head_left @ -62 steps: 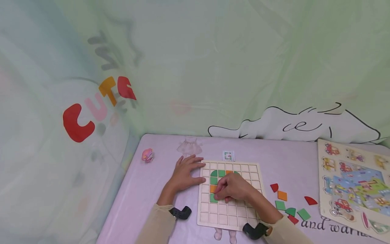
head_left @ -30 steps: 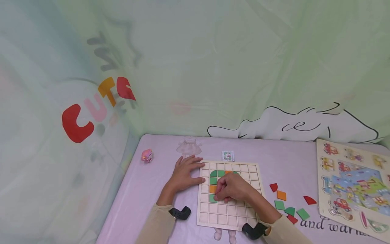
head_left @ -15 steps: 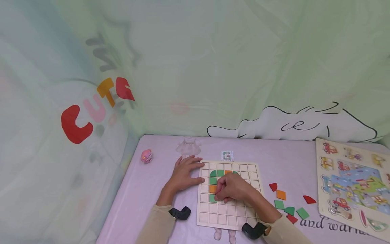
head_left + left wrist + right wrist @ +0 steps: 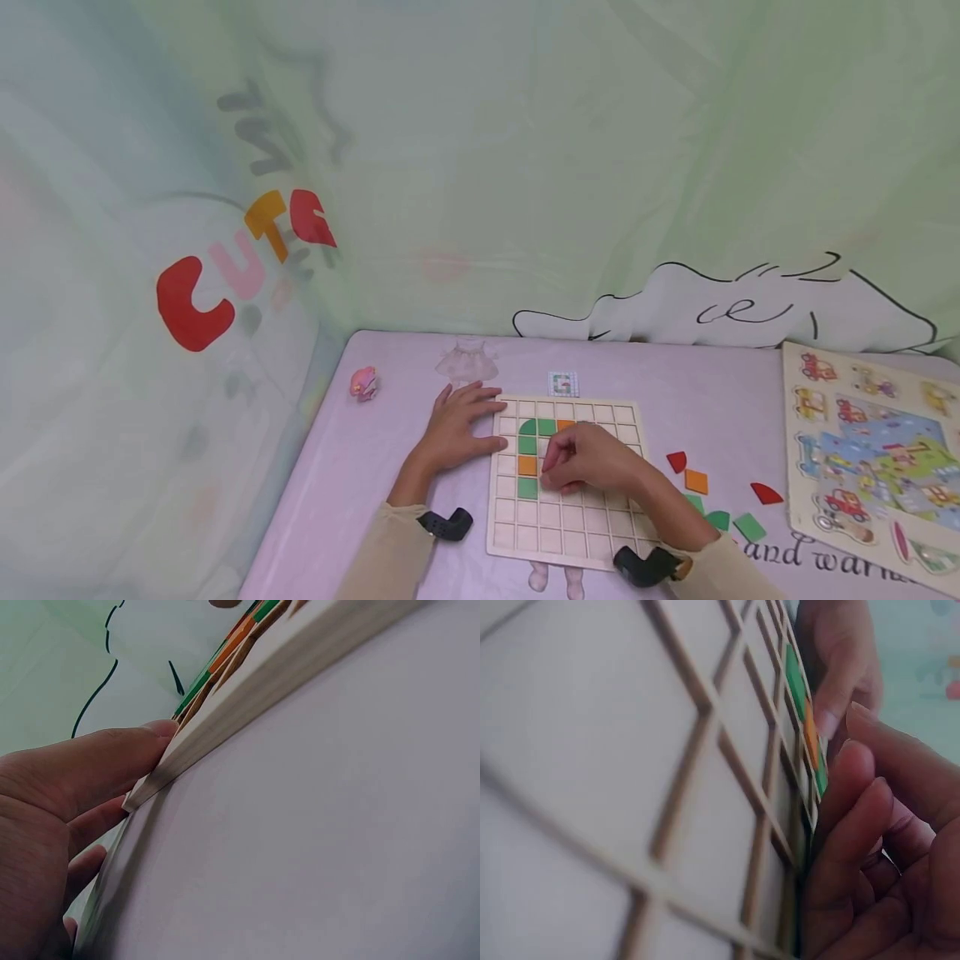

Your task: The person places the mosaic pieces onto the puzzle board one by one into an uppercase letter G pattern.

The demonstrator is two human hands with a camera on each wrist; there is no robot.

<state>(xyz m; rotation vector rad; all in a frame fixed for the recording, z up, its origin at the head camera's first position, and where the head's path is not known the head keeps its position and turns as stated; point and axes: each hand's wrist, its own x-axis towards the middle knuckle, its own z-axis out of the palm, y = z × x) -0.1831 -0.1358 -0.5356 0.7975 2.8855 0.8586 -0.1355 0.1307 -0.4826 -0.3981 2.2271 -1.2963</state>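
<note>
A pale wooden grid board (image 4: 513,537) lies on the table. Along its left part, a column holds a green quarter-round tile (image 4: 528,427), a green square, an orange square tile (image 4: 527,465) and a lower green square tile (image 4: 527,488). More green and orange tiles run along the upper row, partly behind my right hand. My left hand (image 4: 455,429) rests with spread fingers at the board's left edge, its thumb (image 4: 142,746) on the rim. My right hand (image 4: 592,458) hovers low over the middle cells, fingers loosely bent, just right of the lower green tile, with nothing visible in them.
Loose tiles lie right of the board: a red quarter-round (image 4: 677,462), an orange square (image 4: 696,481), a green square (image 4: 750,527) and others. A small pattern card (image 4: 563,384) lies behind the board. A picture puzzle (image 4: 798,517) is at far right, a pink figurine (image 4: 364,383) at far left.
My right hand has come off the lower green tile and shifted slightly right, so that tile now shows whole in its cell. My left hand stays at the board's edge.
</note>
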